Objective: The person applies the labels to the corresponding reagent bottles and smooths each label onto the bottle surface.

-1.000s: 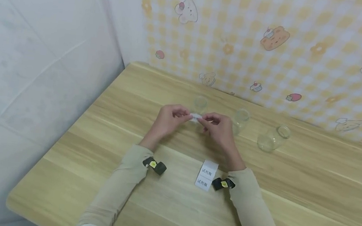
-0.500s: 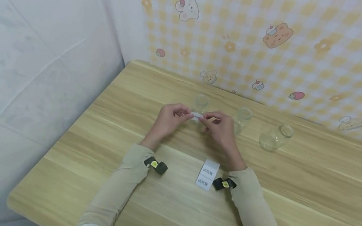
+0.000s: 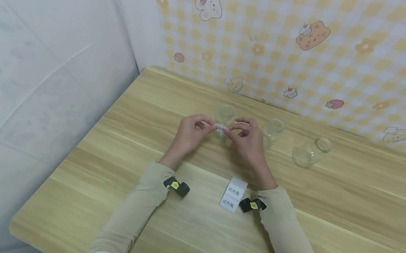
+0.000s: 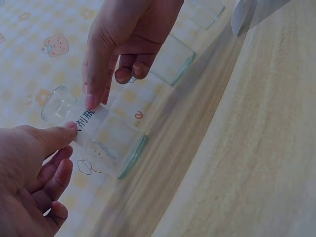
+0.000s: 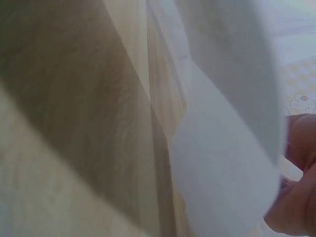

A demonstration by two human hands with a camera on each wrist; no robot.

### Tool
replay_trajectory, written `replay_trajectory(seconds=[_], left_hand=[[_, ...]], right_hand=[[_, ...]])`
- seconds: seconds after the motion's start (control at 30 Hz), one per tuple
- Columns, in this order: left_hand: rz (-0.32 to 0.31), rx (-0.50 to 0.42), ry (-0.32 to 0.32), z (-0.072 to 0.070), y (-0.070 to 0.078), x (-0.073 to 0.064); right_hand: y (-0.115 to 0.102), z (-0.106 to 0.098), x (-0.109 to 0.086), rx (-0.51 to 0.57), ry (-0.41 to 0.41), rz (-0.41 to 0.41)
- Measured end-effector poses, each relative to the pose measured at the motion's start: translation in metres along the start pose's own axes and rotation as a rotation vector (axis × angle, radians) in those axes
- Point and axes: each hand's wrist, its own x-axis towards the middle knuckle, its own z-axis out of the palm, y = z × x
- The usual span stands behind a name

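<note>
A small white label (image 4: 91, 122) with printed black characters lies against the side of a clear glass bottle (image 4: 118, 143). My left hand (image 3: 188, 135) pinches its left end between thumb and fingers. At its right end, my right hand (image 3: 250, 143) holds it with the thumb on the front and a finger behind. The bottle stands upright on the table, with its neck (image 3: 227, 111) showing beyond the hands. How much of the label touches the glass I cannot tell. In the right wrist view, a blurred pale sheet (image 5: 222, 163) covers much of the picture.
Two more clear bottles, a middle one (image 3: 274, 129) and a right one (image 3: 311, 152), stand to the right. Two printed labels on a white strip (image 3: 233, 195) lie nearer me, between the forearms. Behind the wooden table (image 3: 105, 165) hangs a yellow checked backdrop (image 3: 239, 28).
The upper fingers of my right hand have lifted and spread slightly. Both hands stay at the label. The head view has shifted a little.
</note>
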Motion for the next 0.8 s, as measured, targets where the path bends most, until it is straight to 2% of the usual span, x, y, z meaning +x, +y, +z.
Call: replay_trajectory(seconds=[0.53,0.8], left_hand=[[0.007,-0.009,0.033,0.0047,-0.0003,0.0003],[0.014,-0.001,0.042,0.0072,-0.0032,0.0011]], right_hand=[[0.0021,0.0023,0.0016,-0.001,0.000,0.019],[0.0013,0.0013,0.0007,0.016,-0.001,-0.001]])
